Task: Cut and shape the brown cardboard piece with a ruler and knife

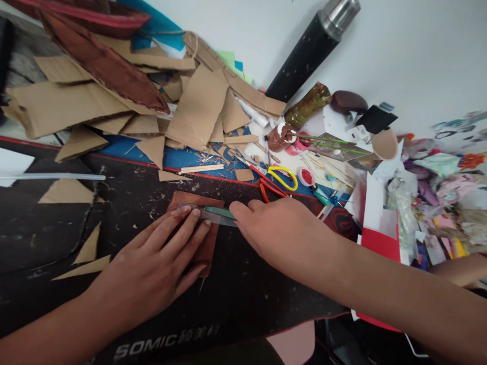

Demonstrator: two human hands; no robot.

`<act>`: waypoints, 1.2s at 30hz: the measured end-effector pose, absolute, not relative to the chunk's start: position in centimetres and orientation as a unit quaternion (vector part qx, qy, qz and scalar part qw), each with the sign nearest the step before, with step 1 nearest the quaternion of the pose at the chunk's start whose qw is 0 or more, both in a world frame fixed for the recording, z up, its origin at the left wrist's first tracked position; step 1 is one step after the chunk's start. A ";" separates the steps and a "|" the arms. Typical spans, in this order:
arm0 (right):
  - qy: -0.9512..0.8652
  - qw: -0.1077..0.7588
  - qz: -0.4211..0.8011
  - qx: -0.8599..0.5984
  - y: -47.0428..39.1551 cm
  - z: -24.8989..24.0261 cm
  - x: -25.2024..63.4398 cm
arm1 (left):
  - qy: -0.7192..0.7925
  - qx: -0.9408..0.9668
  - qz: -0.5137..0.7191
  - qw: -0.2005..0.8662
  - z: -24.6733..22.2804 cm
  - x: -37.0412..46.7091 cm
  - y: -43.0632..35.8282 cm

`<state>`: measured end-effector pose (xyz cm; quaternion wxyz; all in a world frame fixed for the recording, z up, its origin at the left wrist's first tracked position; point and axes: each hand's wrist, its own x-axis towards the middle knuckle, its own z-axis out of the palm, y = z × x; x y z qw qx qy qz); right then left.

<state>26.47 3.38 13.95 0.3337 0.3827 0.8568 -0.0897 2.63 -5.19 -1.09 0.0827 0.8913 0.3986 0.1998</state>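
A brown-painted piece of cardboard (pixel 211 248) lies on the black desk mat (pixel 243 309). Across its upper part rests a clear ruler (pixel 221 219). My left hand (pixel 162 258) lies flat with outstretched fingers, the tips pressing on the ruler and the palm over the cardboard. A slim green craft knife (pixel 218 210) runs along the ruler's upper edge, its rear end gripped in the closed fingers of my right hand (pixel 270 223). The blade's tip is too small to make out near my left fingertips.
Cardboard scraps (pixel 198 109) pile up at the back left, with a brown boat-shaped piece (pixel 110 66) on top. Yellow-handled scissors (pixel 282 177), a brown paint jar (pixel 280 137) and a black thermos (pixel 304 56) stand or lie behind. A red-and-white box (pixel 380 238) is at right.
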 end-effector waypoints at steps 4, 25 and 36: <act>0.853 0.340 -0.097 0.385 3.4 14.0 26.6 | 0.395 0.893 0.199 0.081 -1.0 2.7 -5.2; 0.832 0.255 -0.171 0.462 3.7 13.8 29.0 | 0.400 0.891 0.204 0.074 -0.8 2.8 -5.1; 0.823 0.271 -0.175 0.468 2.8 13.9 29.3 | 0.398 0.893 0.199 0.064 -0.8 2.8 -5.0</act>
